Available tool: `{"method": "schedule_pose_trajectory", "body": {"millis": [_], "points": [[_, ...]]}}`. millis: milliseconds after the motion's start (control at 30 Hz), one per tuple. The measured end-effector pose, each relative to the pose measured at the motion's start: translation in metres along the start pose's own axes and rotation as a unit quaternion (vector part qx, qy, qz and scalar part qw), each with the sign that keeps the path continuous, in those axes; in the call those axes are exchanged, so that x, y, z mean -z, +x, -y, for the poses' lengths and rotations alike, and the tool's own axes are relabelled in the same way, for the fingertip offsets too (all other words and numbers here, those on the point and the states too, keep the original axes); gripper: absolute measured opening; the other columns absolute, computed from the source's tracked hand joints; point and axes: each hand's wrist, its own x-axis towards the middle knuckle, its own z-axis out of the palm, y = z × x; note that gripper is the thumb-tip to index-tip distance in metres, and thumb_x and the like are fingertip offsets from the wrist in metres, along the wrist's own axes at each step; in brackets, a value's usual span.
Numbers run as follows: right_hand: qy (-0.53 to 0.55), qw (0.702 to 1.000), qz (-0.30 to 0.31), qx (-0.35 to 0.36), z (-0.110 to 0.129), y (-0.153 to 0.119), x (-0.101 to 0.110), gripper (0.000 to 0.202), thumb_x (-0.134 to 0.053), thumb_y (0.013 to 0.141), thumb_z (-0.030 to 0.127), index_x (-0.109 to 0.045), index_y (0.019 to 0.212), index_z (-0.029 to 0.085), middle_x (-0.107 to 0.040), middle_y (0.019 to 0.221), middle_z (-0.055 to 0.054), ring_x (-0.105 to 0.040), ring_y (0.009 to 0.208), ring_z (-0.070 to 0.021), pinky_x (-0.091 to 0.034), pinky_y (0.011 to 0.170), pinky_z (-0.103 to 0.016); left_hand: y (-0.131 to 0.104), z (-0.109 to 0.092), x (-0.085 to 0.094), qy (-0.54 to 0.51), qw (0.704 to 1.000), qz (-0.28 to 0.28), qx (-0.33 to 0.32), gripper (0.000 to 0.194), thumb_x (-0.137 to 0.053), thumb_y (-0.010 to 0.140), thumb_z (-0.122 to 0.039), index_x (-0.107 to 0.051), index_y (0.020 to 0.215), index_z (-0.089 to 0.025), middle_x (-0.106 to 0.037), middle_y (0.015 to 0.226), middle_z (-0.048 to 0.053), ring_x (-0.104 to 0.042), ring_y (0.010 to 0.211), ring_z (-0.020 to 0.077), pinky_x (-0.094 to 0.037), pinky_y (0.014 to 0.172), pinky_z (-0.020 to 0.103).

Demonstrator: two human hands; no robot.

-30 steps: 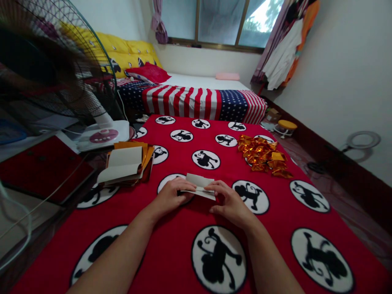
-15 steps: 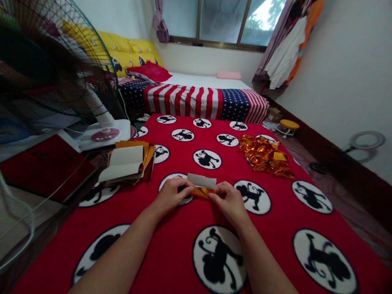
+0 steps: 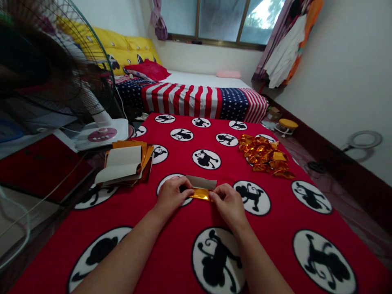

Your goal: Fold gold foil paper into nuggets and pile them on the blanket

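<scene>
A gold foil paper (image 3: 201,194) lies folded on the red cloth (image 3: 171,261), its pale inner side showing as a strip along the far edge. My left hand (image 3: 175,192) pinches its left end between thumb and fingers. At the right end, my right hand (image 3: 228,201) grips it the same way. Off to the left sits a stack of foil sheets (image 3: 124,163), the top ones pale side up. Several shiny folded gold pieces (image 3: 265,155) are heaped on the cloth at the right.
A fan (image 3: 101,131) with a white base stands at the left beside a dark red box (image 3: 43,163). Behind the cloth is a bed (image 3: 196,100) with a striped cover. A yellow-topped stool (image 3: 288,123) is by the right wall.
The foil's near part has turned flatter and shows a smooth, bright gold face. Its pale strip looks darker and lower. Both hands have kept their hold, and the view has shifted slightly.
</scene>
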Motion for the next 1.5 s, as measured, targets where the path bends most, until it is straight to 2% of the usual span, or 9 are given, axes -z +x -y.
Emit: {"method": "schedule_pose_trajectory", "body": {"millis": [100, 267, 400, 667, 833, 1100, 1267, 1500], "points": [[-0.007, 1.000, -0.008, 0.015, 0.000, 0.001, 0.000, 0.021, -0.057, 0.081, 0.029, -0.060, 0.062, 0.021, -0.061, 0.070, -0.002, -0.055, 0.064, -0.0157, -0.038, 0.060, -0.026, 0.001, 0.001, 0.000, 0.001, 1.000, -0.001, 0.001, 0.007, -0.073, 0.071, -0.024, -0.068, 0.070, -0.020, -0.068, 0.074, 0.000, -0.059, 0.069, 0.0143, -0.042, 0.066, 0.026], [-0.028, 0.999, -0.020, -0.005, 0.002, 0.000, -0.002, 0.016, -0.062, 0.076, 0.026, -0.060, 0.061, 0.021, -0.059, 0.068, -0.002, -0.054, 0.062, -0.0154, -0.037, 0.058, -0.026, 0.003, 0.002, 0.008, -0.032, 0.999, 0.017, -0.014, 0.006, -0.073, 0.072, -0.025, -0.070, 0.076, -0.020, -0.071, 0.080, 0.001, -0.063, 0.077, 0.0163, -0.045, 0.069, 0.026], [-0.038, 0.999, -0.024, -0.011, 0.005, -0.001, -0.002, 0.014, -0.063, 0.073, 0.023, -0.059, 0.060, 0.020, -0.059, 0.069, -0.001, -0.054, 0.063, -0.0151, -0.038, 0.059, -0.026, 0.004, 0.004, 0.014, -0.045, 0.999, 0.030, 0.005, 0.013, -0.073, 0.070, -0.020, -0.071, 0.083, -0.020, -0.073, 0.086, 0.002, -0.065, 0.081, 0.0174, -0.047, 0.072, 0.027], [-0.029, 0.999, -0.027, -0.012, 0.003, 0.000, -0.003, 0.014, -0.063, 0.074, 0.023, -0.058, 0.061, 0.021, -0.059, 0.069, -0.001, -0.054, 0.062, -0.0152, -0.036, 0.058, -0.027, 0.006, 0.007, 0.005, -0.078, 0.996, -0.008, 0.042, 0.018, -0.068, 0.072, -0.019, -0.070, 0.089, -0.020, -0.072, 0.075, 0.000, -0.066, 0.070, 0.0157, -0.049, 0.067, 0.026], [-0.037, 0.999, -0.030, -0.002, 0.004, -0.001, -0.003, 0.017, -0.060, 0.078, 0.023, -0.056, 0.061, 0.021, -0.058, 0.070, -0.002, -0.055, 0.065, -0.0164, -0.037, 0.060, -0.028, 0.006, 0.011, 0.002, -0.037, 0.999, -0.016, 0.022, 0.015, -0.068, 0.073, -0.019, -0.070, 0.088, -0.022, -0.072, 0.078, 0.000, -0.066, 0.076, 0.0169, -0.049, 0.070, 0.027], [-0.055, 0.998, -0.030, -0.016, 0.005, -0.001, -0.004, 0.016, -0.060, 0.075, 0.021, -0.054, 0.061, 0.021, -0.056, 0.071, -0.001, -0.054, 0.062, -0.0150, -0.036, 0.058, -0.027, 0.005, 0.011, 0.003, -0.005, 1.000, -0.022, 0.010, 0.014, -0.070, 0.074, -0.023, -0.070, 0.088, -0.021, -0.069, 0.079, 0.001, -0.063, 0.077, 0.0174, -0.047, 0.071, 0.028], [-0.063, 0.997, -0.028, -0.018, 0.005, -0.001, -0.004, 0.016, -0.060, 0.075, 0.020, -0.053, 0.061, 0.021, -0.056, 0.071, -0.001, -0.054, 0.063, -0.0150, -0.035, 0.058, -0.027, 0.004, 0.008, 0.012, 0.043, 0.999, -0.004, 0.010, 0.022, -0.073, 0.073, -0.032, -0.068, 0.091, -0.021, -0.066, 0.084, 0.002, -0.059, 0.081, 0.0193, -0.045, 0.073, 0.031], [-0.066, 0.997, -0.030, -0.027, 0.006, -0.001, -0.003, 0.015, -0.059, 0.075, 0.020, -0.054, 0.062, 0.020, -0.056, 0.071, 0.000, -0.054, 0.064, -0.0138, -0.034, 0.057, -0.026, 0.002, 0.003, 0.014, 0.137, 0.990, -0.011, 0.015, 0.029, -0.079, 0.066, -0.037, -0.064, 0.084, -0.020, -0.060, 0.093, 0.003, -0.054, 0.090, 0.0232, -0.044, 0.081, 0.036]]}}
